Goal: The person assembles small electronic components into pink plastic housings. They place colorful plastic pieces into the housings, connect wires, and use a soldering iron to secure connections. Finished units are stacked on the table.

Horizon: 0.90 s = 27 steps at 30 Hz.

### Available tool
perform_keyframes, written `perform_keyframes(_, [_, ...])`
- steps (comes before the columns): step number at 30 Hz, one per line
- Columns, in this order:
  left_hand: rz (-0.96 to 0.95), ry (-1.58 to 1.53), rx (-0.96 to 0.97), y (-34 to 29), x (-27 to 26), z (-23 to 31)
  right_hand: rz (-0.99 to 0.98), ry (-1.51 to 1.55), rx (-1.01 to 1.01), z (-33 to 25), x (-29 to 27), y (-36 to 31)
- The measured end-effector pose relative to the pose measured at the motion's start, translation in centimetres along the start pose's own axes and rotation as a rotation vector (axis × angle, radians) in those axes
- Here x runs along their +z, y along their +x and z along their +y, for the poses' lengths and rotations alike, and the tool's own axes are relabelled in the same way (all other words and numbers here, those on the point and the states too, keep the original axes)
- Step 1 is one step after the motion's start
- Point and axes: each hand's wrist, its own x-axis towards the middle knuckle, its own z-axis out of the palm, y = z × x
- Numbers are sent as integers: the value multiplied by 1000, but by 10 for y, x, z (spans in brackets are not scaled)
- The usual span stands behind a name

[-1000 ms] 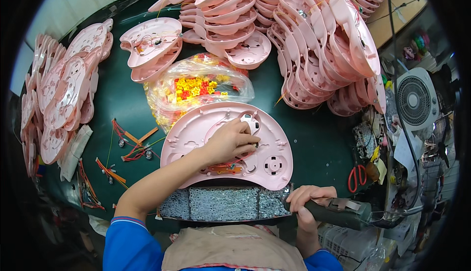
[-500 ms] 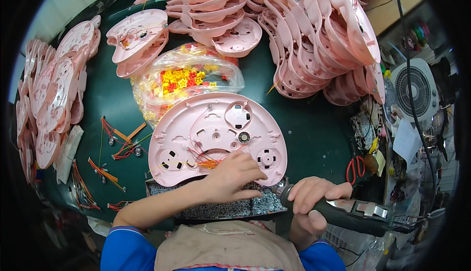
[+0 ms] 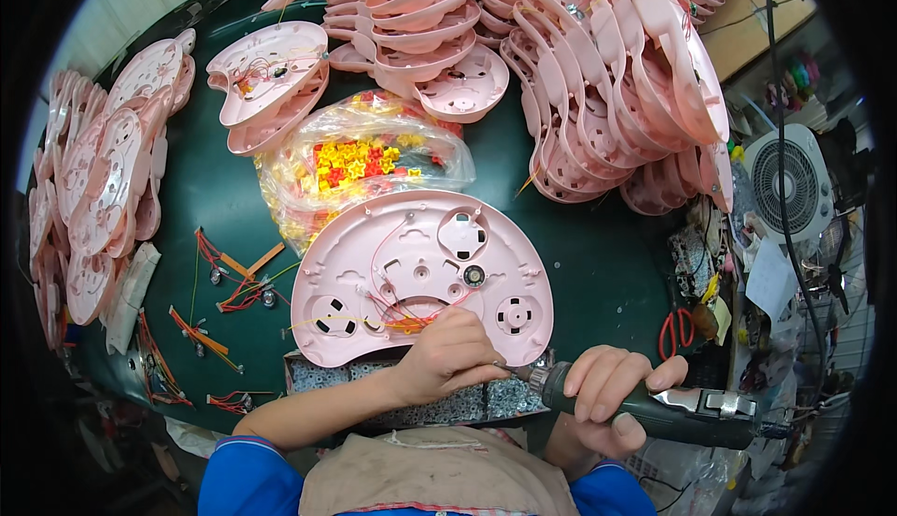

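Observation:
A pink plastic housing [image 3: 505, 236] lies inner side up on the bench in front of me, with thin wires and a small round speaker [image 3: 474, 277] in it. My right hand [image 3: 612, 394] is wrapped around a dark electric screwdriver [image 3: 687, 415], its bit pointing left. At the bit's tip, just off the housing's near edge, the fingers of my left hand [image 3: 453, 352] are pinched together. Whatever sits between them is too small to tell. Below that hand is a tray of small metal screws [image 3: 467, 406]. Red and yellow wires [image 3: 406, 325] bunch at the housing's inner notch.
Stacked pink housings [image 3: 598, 95] rise at the back, with more piled [image 3: 103, 179] at left. A clear bag of yellow and red star pieces [image 3: 360, 161] sits behind the housing. Wire bundles [image 3: 248, 282] lie left; red scissors [image 3: 675, 331] and a fan [image 3: 790, 182] stand right.
My left hand's fingers have closed from a looser, spread pose into a pinch at the screwdriver's tip. The right hand still holds the screwdriver, slightly lower and further right. The whole view has shifted a little.

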Motion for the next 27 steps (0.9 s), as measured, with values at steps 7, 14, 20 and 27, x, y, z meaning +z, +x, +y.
perform_keyframes(7, [127,47,-6,-2,7,3,71,-21,10,-5,4,2])
perform_keyframes(14, [268,250,123,2,7,0,133,-42,5,0,9,4])
perform_keyframes(20, [321,377,135,15,2,8,124,-69,-46,4,12,8])
perform_keyframes(27, [-133,401,143,-20,33,14,-92,-256,32,66,-25,23])
